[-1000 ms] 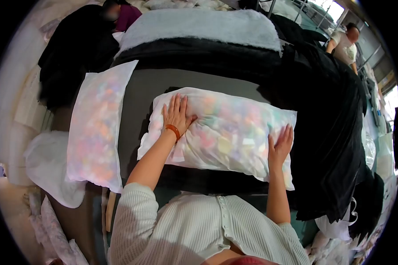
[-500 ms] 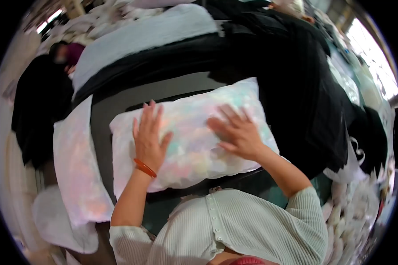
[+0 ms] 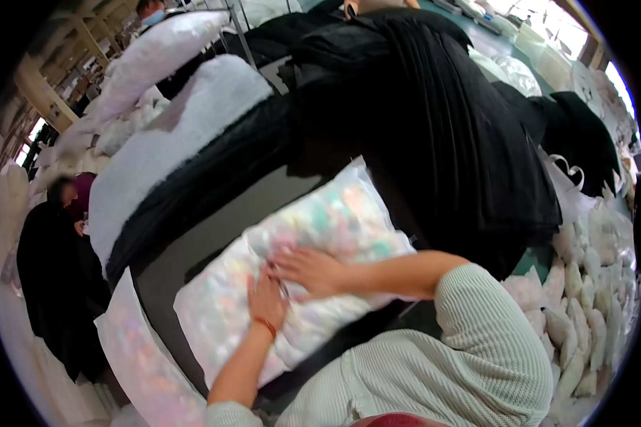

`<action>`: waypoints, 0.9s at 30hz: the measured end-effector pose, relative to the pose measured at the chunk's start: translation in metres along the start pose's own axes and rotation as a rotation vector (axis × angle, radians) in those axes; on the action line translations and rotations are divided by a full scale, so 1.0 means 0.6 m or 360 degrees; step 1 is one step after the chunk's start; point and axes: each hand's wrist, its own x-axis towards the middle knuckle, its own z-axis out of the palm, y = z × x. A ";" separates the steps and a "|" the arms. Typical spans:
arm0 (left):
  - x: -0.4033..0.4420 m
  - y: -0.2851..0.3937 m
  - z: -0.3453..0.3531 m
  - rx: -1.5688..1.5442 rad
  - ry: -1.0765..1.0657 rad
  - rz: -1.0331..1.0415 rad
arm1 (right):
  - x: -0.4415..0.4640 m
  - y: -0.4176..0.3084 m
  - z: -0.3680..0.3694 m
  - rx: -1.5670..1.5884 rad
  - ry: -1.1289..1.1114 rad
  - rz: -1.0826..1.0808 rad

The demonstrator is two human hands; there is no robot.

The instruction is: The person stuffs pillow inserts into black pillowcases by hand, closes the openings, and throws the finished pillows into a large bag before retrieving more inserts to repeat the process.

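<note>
Left hand (image 3: pixel 268 299) and right hand (image 3: pixel 310 272) lie mid-width on the pillow (image 3: pixel 319 220), fingers extended, gripping nothing; it looks filled, though lumpy

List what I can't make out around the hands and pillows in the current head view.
Head view: the patch of pillow under the left hand and right hand, hidden by them.
Head view: the exact outlines of the right fingers, blurred.
Head view: what the coloured filling is, veiled by the pale cover.
Head view: the lower end of the left-side pillow, cut off by the bottom edge.
</note>
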 end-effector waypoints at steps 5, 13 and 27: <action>0.009 -0.036 -0.020 -0.0471 0.0016 0.0073 | 0.024 0.013 -0.055 0.0063 -0.0011 -0.0020; -0.056 0.035 0.017 -0.0763 0.0724 0.0140 | -0.080 -0.010 0.038 0.0372 0.0339 -0.0355; -0.090 -0.027 -0.258 -0.0351 0.1128 -0.0342 | -0.052 -0.074 -0.234 -0.0443 0.0455 0.0124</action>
